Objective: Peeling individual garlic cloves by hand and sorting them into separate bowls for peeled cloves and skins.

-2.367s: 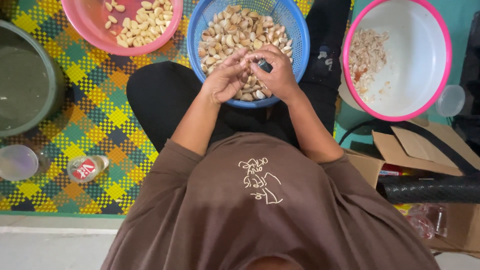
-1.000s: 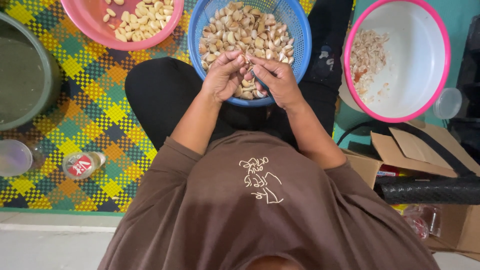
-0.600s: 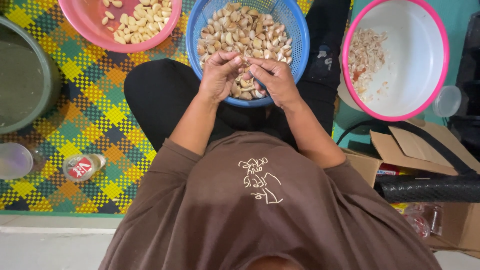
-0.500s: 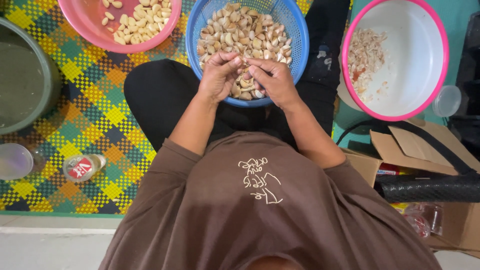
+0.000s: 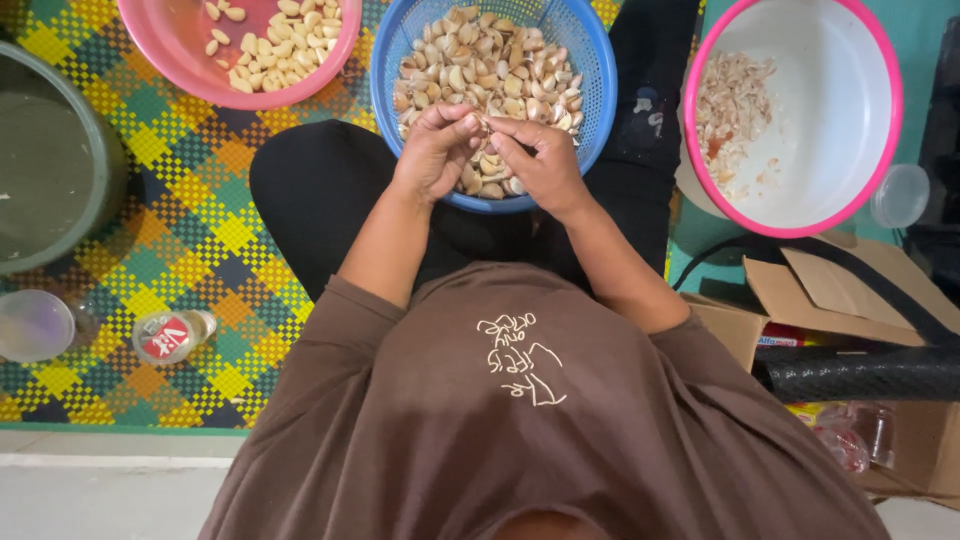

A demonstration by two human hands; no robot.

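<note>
A blue mesh basket [image 5: 590,60] full of unpeeled garlic cloves rests on my lap. My left hand [image 5: 434,150] and my right hand [image 5: 545,165] meet over its near side. The fingertips of both hands pinch one garlic clove [image 5: 487,127] between them, just above the pile. A pink bowl [image 5: 180,70] at the upper left holds peeled cloves. At the upper right, a white basin with a pink rim [image 5: 850,110] holds a heap of garlic skins on its left side.
A green basin [image 5: 50,160] sits at the left on a checked woven mat [image 5: 210,250]. Near it lie a clear plastic cup [image 5: 35,325] and a small bottle [image 5: 170,335]. An open cardboard box [image 5: 830,290] and a black roll [image 5: 860,372] are at the right.
Both hands have stayed together over the basket, shifting a little toward its middle while the fingers work on a clove. A dark tool seen in my right hand earlier no longer shows.
</note>
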